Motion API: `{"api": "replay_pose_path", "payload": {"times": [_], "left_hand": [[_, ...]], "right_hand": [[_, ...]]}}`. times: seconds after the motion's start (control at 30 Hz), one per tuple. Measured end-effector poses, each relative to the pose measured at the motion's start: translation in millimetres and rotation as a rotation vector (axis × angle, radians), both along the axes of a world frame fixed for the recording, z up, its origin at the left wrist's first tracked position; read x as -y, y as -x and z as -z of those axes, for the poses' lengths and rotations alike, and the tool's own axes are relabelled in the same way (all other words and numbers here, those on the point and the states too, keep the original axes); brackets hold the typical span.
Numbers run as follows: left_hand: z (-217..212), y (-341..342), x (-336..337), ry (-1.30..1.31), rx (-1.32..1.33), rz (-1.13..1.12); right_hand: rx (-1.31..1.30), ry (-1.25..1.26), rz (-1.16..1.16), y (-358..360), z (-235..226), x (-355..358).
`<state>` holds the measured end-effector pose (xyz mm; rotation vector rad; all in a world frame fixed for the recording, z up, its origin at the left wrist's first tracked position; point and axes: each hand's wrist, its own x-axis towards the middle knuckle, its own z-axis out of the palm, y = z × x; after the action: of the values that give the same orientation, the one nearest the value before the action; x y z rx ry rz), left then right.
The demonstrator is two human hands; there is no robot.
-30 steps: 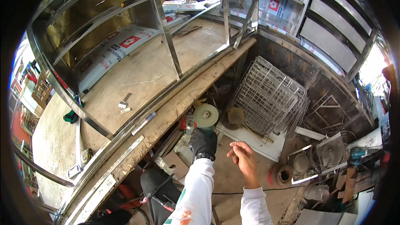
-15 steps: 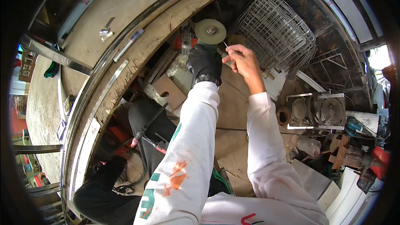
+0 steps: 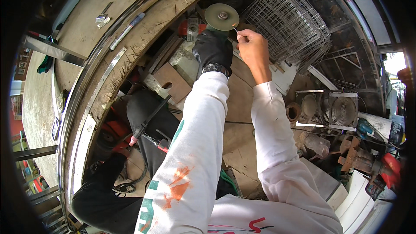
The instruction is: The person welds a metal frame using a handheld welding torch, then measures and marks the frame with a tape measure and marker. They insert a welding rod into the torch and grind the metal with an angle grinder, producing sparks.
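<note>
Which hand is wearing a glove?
The left hand, the one gripping the angle grinder: a black glove covers it. The right hand is bare, pinching a thin rod by the grinder's disc.

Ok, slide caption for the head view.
Gloved left hand grips a grinder; right hand holds a thin rod at its disc.

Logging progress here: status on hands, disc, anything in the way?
Left hand, gloved, holding grinder. Right hand, bare, pinching thin rod, orange glow at its tip by disc rim. Wire racks beyond; nothing visible between rod and disc.
</note>
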<state>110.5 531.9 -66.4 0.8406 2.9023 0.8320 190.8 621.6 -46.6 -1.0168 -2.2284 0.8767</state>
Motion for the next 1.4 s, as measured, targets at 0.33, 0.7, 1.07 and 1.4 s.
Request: {"api": "replay_pose_path", "payload": {"times": [0.33,0.7,1.07,1.4], "left_hand": [[9,3,2,-0.004,0.012,-0.021],[14,7,-2,0.107,-0.087,-0.099],[12,4,-1,0.061,-0.02,-0.074],[25,7,-8,0.062,-0.071,-0.104]], "right_hand": [[0.153,-0.337,0.001,3,-11,16],[0.025,-0.392,0.035,9,-13,29],[0.02,-0.343,0.024,5,-6,28],[0.24,-0.25,0.023,6,-13,30]]}}
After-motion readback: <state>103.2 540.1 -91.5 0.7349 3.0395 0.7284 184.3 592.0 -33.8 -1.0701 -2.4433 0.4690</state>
